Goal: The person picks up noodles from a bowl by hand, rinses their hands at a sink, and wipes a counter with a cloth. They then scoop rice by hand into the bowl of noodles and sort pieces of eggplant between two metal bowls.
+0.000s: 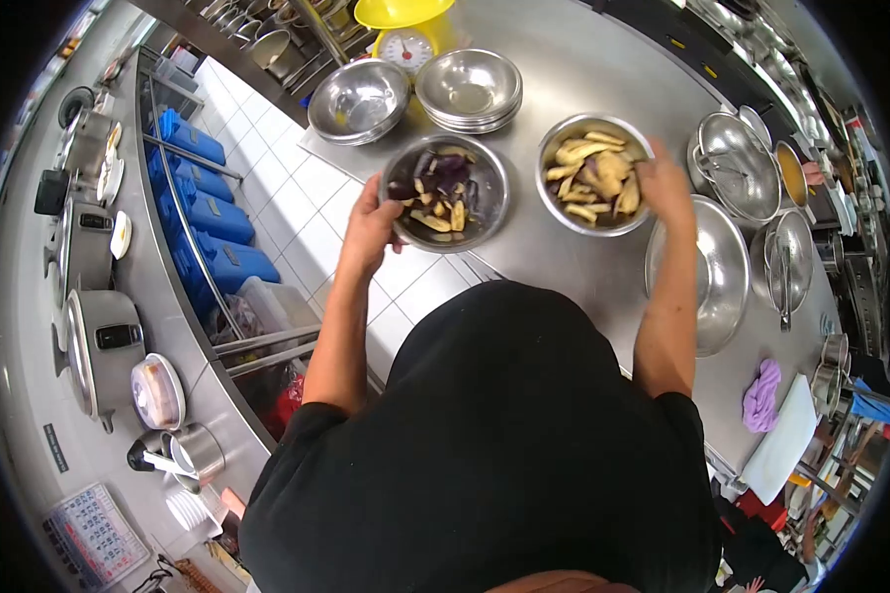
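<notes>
My left hand point(374, 219) grips the left rim of a steel bowl point(491, 215) that holds purple-skinned eggplant pieces point(450, 178). To the right, my right hand point(666, 186) is closed on the right rim of a second steel bowl point(547, 210), filled with pale eggplant strips point(593, 176). The two bowls stand apart, with bare steel between them. Beyond the left bowl are steel bowls point(358, 97) and a stack of bowls point(470, 87), beside a scale point(405, 49) under a yellow basin point(400, 10).
A large steel bowl point(719, 282) lies by my right forearm, with colanders point(737, 168) beyond it. A purple cloth point(761, 397) and a white board point(781, 440) are at the right. Pots point(104, 356) line the left counter, above blue bins point(218, 267). Another person's hand point(813, 173) shows far right.
</notes>
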`<state>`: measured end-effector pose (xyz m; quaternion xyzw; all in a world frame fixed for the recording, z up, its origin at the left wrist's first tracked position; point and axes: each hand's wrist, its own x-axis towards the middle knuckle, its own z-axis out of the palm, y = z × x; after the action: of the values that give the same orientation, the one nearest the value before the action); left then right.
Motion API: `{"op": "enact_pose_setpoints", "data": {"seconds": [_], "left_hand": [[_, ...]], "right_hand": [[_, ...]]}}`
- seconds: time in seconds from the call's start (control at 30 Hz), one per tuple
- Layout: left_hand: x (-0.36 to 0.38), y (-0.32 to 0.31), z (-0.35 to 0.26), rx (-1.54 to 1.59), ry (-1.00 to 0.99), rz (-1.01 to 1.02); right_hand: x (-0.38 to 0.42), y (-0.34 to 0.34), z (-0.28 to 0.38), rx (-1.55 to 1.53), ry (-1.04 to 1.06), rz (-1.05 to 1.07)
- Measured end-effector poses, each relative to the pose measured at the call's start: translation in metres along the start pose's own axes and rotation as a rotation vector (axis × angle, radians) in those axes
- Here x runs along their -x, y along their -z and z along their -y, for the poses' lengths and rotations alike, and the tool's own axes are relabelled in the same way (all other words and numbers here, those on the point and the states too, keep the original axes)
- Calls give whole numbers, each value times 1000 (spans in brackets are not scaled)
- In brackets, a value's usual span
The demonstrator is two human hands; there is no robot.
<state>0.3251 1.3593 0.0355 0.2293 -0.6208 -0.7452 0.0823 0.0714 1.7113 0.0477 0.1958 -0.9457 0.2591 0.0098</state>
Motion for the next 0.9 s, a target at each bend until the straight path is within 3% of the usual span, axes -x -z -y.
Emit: {"op": "enact_pose_setpoints", "data": {"seconds": [0.1,0.17,0.2,0.3,0.33,0.37,0.47,0.57,0.63,0.7,0.73,0.8,0.9], "left_hand": [[-10,-25,24,45,121,48],[-15,-52,23,84,142,94],[-19,-66,23,107,133,131],[-31,-100,34,40,190,205],[-35,-103,40,-2,168,251],[-38,-106,44,7,152,246],[-39,-125,15,-9,131,394],[-36,-186,-31,-112,140,553],[-33,-232,-37,-88,130,679],[-33,-273,-39,-238,142,828],[-42,-291,-23,-425,74,854],[-59,-317,18,-845,-635,841],[-49,-323,47,-937,-710,741]], "right_hand": [[11,37,19,-165,11,-57],[21,41,49,-302,-162,54],[26,23,47,-339,-41,-13],[39,-16,57,-88,-86,164],[44,-39,47,-97,-51,126],[51,-16,68,-85,-200,274],[73,16,51,-245,-193,126],[98,69,19,-269,-275,-76],[122,105,-3,-105,-359,-203],[145,127,-32,-125,-405,-281],[155,132,-56,-63,-427,-251],[172,124,-104,61,-476,-190],[185,108,-113,316,-604,2]]}}
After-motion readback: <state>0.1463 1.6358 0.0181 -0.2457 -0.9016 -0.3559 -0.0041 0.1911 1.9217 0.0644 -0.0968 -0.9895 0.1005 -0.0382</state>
